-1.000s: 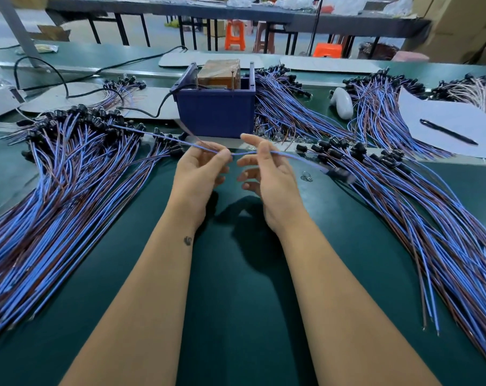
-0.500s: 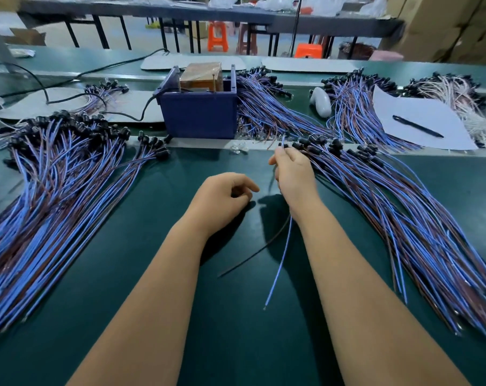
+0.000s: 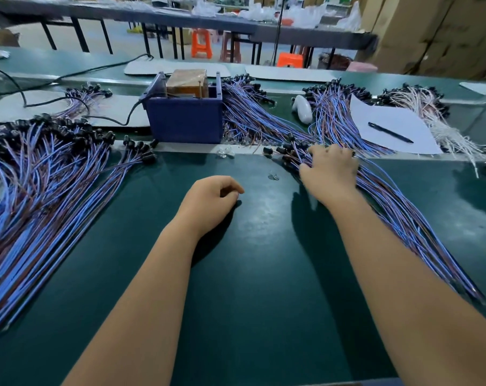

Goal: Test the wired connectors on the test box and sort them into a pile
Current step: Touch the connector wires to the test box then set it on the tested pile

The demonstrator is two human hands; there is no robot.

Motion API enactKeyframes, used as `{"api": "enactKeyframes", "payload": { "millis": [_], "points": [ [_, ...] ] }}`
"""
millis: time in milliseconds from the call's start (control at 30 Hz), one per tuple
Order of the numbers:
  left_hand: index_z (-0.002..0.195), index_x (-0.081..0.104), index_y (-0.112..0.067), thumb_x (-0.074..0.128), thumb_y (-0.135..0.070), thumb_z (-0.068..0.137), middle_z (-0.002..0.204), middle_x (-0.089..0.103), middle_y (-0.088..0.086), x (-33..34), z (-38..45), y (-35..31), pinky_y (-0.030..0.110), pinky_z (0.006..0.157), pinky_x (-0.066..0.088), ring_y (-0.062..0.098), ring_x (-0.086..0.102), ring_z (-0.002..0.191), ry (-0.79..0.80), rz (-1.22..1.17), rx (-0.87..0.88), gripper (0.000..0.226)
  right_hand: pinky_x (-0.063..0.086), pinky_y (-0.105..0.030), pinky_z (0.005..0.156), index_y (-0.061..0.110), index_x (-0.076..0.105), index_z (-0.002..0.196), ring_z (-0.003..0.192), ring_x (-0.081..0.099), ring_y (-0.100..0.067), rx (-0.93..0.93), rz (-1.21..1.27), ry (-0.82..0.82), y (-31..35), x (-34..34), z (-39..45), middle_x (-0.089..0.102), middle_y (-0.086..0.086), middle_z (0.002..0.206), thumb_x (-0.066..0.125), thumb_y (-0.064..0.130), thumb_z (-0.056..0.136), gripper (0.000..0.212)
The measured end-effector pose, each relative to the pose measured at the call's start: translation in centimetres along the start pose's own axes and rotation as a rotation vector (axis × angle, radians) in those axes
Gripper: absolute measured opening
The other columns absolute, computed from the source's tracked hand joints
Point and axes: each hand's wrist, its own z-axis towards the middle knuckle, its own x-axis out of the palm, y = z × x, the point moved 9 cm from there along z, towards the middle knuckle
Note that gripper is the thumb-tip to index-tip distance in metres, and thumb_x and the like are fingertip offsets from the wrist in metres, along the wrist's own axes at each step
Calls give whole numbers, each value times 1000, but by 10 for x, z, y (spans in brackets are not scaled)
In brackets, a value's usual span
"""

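1. Half a second ago my right hand (image 3: 329, 169) pinched one blue-and-brown wired lead upright over the near edge of the right-hand pile of blue and brown wired connectors with black plastic heads (image 3: 398, 210). Now that lead is no longer apart from the rest, and my palm lies flat on the heads of that pile, fingers spread and fairly straight, pressing rather than gripping.
2. My left hand (image 3: 211, 199) has barely moved: it rests on the dark green table mat (image 3: 250, 274) between the piles, fingers loosely curled, holding nothing.
3. I judge that one lead is sorted and the next cycle is opening; my right hand is either settling the pile or feeling for a lead.
4. The dark blue plastic test box with a brown block inside (image 3: 184, 118) stands at the far edge of the mat, ahead of my left hand, well apart from both hands, with nothing plugged in that I can see.
5. The larger left-hand pile of the same connectors (image 3: 41, 190) fans out towards me, heads bunched at the far end. The wires look thin, limp and easily tangled.
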Motion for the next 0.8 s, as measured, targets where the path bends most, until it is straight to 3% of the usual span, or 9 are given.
{"api": "enactKeyframes", "payload": {
  "millis": [133, 300, 400, 467, 600, 733, 800],
  "points": [
    [86, 68, -38, 56, -13, 89, 82, 69, -12, -15, 0, 6, 25, 78, 49, 7, 63, 81, -109, -23, -57, 28, 32, -38, 95, 19, 55, 126, 118, 44, -32, -165, 104, -31, 77, 10, -23, 52, -12, 127, 48, 35, 92, 38],
    [118, 65, -21, 51, -14, 90, 114, 65, 4, -79, -14, 35, 31, 75, 40, 21, 57, 94, -475, 230, -239, 31, 32, -38, 95, 24, 58, 124, 118, 43, -29, -323, 414, 106, 172, 33, -58, 53, -8, 125, 49, 33, 93, 34],
    [131, 54, -11, 53, -12, 89, 128, 58, 10, -105, -27, 47, 40, 88, 40, 31, 51, 114, -619, 258, -318, 42, 31, -39, 90, 24, 60, 115, 113, 40, -29, -297, 384, 69, 186, 41, -63, 51, -5, 118, 47, 33, 92, 27],
    [135, 48, -9, 52, -14, 88, 135, 53, 13, -113, -28, 56, 43, 93, 37, 35, 43, 122, -629, 313, -399, 47, 28, -38, 89, 26, 61, 110, 111, 39, -27, -277, 419, 67, 184, 43, -60, 50, -2, 116, 47, 32, 92, 24],
    [144, 35, -11, 51, -24, 91, 151, 38, 12, -109, -25, 76, 46, 98, 33, 38, 33, 129, -465, 454, -606, 57, 24, -32, 86, 27, 65, 105, 110, 38, -23, -259, 561, 130, 175, 49, -55, 53, 2, 116, 48, 32, 93, 21],
    [149, 28, -18, 48, -24, 92, 164, 9, 12, -106, -21, 81, 47, 102, 31, 39, 27, 134, -394, 515, -632, 60, 22, -30, 86, 27, 67, 103, 111, 38, -22, -249, 633, 159, 172, 50, -55, 54, 3, 116, 49, 31, 93, 21],
    [150, 30, -18, 46, -25, 94, 163, 16, 10, -109, -20, 84, 45, 100, 32, 37, 29, 132, -383, 537, -638, 58, 22, -29, 85, 27, 67, 102, 110, 38, -22, -259, 627, 155, 173, 49, -57, 54, 3, 114, 49, 31, 93, 21]
  ]
}}
